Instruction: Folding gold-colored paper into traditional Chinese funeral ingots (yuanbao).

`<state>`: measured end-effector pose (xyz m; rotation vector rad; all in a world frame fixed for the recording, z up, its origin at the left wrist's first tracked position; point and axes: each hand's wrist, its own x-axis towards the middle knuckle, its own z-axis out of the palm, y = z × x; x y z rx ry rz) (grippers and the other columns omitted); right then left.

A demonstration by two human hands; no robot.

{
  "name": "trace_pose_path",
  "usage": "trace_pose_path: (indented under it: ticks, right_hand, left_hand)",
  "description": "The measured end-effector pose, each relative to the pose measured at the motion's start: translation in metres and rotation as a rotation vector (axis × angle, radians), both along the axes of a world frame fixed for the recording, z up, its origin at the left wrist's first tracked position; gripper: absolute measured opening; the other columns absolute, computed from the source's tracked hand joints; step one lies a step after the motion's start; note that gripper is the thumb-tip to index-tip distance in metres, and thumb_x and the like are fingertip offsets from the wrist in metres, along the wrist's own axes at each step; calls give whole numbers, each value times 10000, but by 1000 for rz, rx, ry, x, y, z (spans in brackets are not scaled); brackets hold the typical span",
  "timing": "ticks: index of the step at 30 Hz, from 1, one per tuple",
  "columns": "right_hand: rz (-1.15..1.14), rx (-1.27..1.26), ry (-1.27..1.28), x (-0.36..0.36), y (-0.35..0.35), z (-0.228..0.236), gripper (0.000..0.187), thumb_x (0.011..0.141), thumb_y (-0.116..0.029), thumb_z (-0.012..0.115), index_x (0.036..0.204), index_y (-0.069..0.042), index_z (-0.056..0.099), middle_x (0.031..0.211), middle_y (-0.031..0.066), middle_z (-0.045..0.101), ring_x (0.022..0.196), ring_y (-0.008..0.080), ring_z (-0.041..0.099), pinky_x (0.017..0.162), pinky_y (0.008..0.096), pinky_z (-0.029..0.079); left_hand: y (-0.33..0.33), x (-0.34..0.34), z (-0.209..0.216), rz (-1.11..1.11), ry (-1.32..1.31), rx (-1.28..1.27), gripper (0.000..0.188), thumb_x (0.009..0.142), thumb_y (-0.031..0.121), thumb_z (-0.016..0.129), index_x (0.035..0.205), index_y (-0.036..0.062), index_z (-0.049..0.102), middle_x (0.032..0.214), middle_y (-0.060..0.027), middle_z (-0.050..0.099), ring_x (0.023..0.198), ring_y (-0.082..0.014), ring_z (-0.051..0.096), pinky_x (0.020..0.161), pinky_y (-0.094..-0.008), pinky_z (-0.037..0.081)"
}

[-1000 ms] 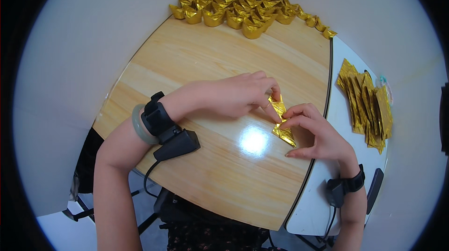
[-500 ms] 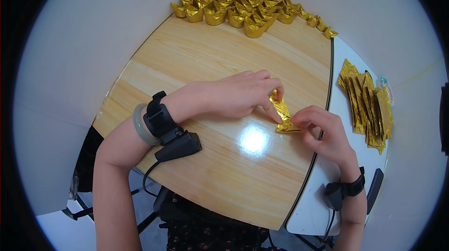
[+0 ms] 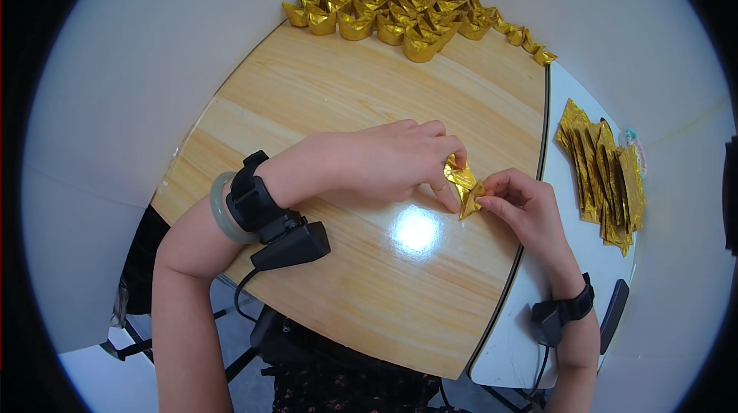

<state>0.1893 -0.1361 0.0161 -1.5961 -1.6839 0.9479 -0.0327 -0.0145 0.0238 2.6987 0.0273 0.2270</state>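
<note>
A small piece of folded gold foil paper point(image 3: 460, 175) lies on the wood-patterned table, right of the middle. My left hand point(image 3: 407, 159) reaches across from the left and presses its fingers on the paper's far and left parts, with a ring on one finger. At the near right corner, my right hand point(image 3: 525, 213) pinches a turned-up flap of the paper between thumb and forefinger. That flap stands raised at an angle, its duller side showing. Part of the paper is hidden under the left fingers.
Rows of boat-shaped gold paper ingots point(image 3: 415, 42) crowd the table's far edge. On the white side table point(image 3: 492, 359) at right lies a stack of flat folded gold papers point(image 3: 603, 174), with a dark bar point(image 3: 614, 316) nearer. Pale partitions point(image 3: 115, 144) surround the tables.
My right hand has lifted the paper's near right corner, folding it up and leftward. My left hand keeps its place on the paper with only a slight shift.
</note>
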Motion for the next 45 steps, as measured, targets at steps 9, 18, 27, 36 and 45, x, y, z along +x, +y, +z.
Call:
trace_pose_path:
  ticks: [9,18,27,36,45]
  right_hand:
    - [-126,18,18,-10,2,-5,158,828,-21,695,951,7,599,782,33,656,696,56,604,638,201,497]
    - [-159,34,-164,-16,3,-1,148,837,-39,680,936,5,579,729,47,612,633,98,565,599,237,472]
    - [-167,29,-151,-17,3,-3,106,858,-42,651,911,3,572,723,56,608,637,118,564,601,251,471]
    - [-175,51,-168,-17,1,-5,91,874,-39,623,915,-7,548,731,76,608,646,162,576,614,281,472]
    - [7,162,-340,-4,-1,-2,219,824,-114,685,970,-45,536,906,109,554,829,254,558,727,347,462]
  left_hand:
    - [4,3,1,-1,-50,-31,441,756,-57,523,1080,178,707,1117,-95,583,1073,-271,505,913,-365,423]
    - [9,9,-7,62,-113,-110,343,822,-5,536,1133,75,657,997,-113,594,954,-286,565,823,-370,470]
    - [8,12,-14,50,-160,-132,320,849,38,555,1152,89,648,881,-116,560,838,-282,562,737,-361,471]
    - [0,13,-14,80,-142,-39,333,836,33,575,1150,111,655,929,-103,532,850,-270,559,728,-354,475]
    - [-4,16,-11,83,-79,2,379,792,-31,573,1142,87,658,966,-111,509,920,-276,533,765,-354,465]
